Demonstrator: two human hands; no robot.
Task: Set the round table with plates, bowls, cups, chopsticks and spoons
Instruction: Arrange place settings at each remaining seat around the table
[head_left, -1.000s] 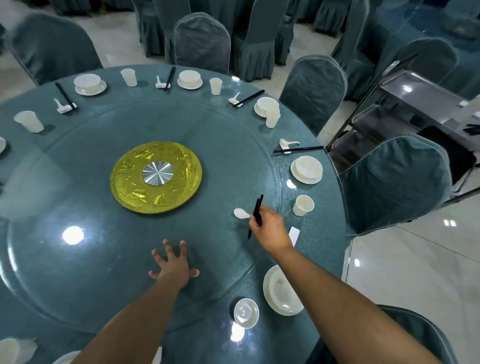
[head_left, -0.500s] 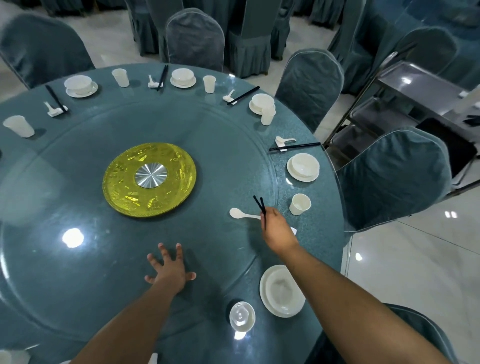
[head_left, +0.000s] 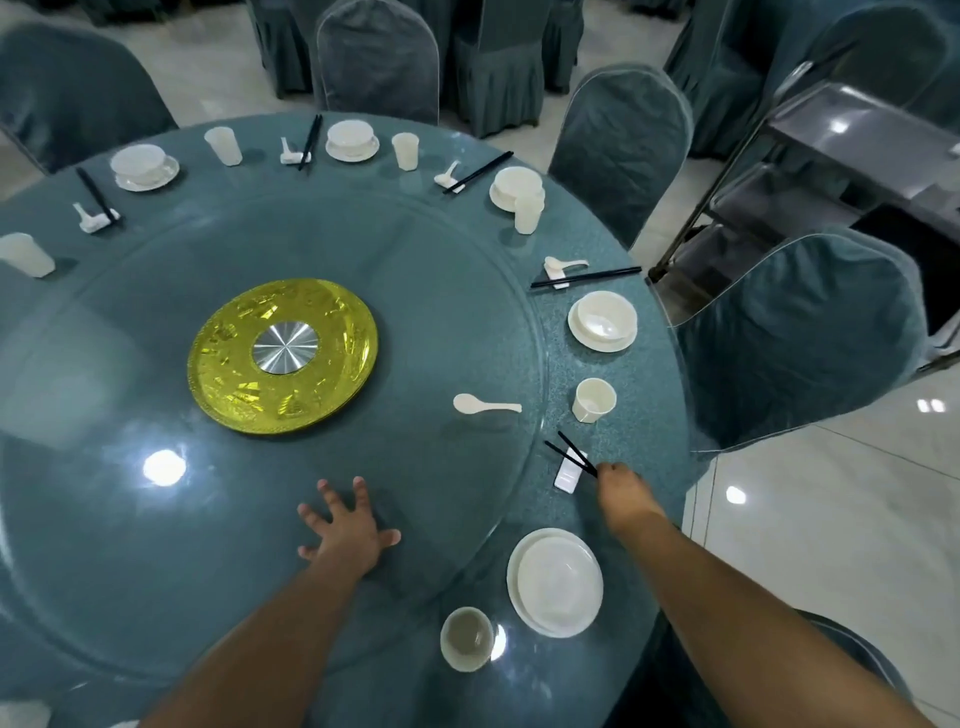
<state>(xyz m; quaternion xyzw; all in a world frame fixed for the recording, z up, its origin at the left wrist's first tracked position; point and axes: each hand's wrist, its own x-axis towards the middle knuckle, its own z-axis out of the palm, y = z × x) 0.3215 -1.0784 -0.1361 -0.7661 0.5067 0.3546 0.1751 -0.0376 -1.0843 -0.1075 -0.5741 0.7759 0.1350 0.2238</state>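
Observation:
My right hand (head_left: 621, 493) pinches a pair of black chopsticks (head_left: 571, 453) by one end; their tips lie across a small white rest (head_left: 567, 475) on the table rim. A white spoon (head_left: 483, 405) lies loose on the glass turntable (head_left: 260, 519), left of a white cup (head_left: 594, 399). My left hand (head_left: 345, 532) rests flat on the glass with fingers spread. Near me sit a white plate (head_left: 556, 581) and a small cup (head_left: 466, 639). A bowl on a plate (head_left: 602, 320) lies beyond the cup.
Finished settings of bowls, cups, spoons and chopsticks ring the far rim of the round table (head_left: 597, 519). A yellow disc (head_left: 283, 354) marks the turntable centre. Covered chairs (head_left: 800, 332) surround the table, and a metal cart (head_left: 857, 156) stands at the right.
My right hand carried the chopsticks from above the spoon to the right and down onto the white rest. The spoon stays on the glass. My left hand has not moved.

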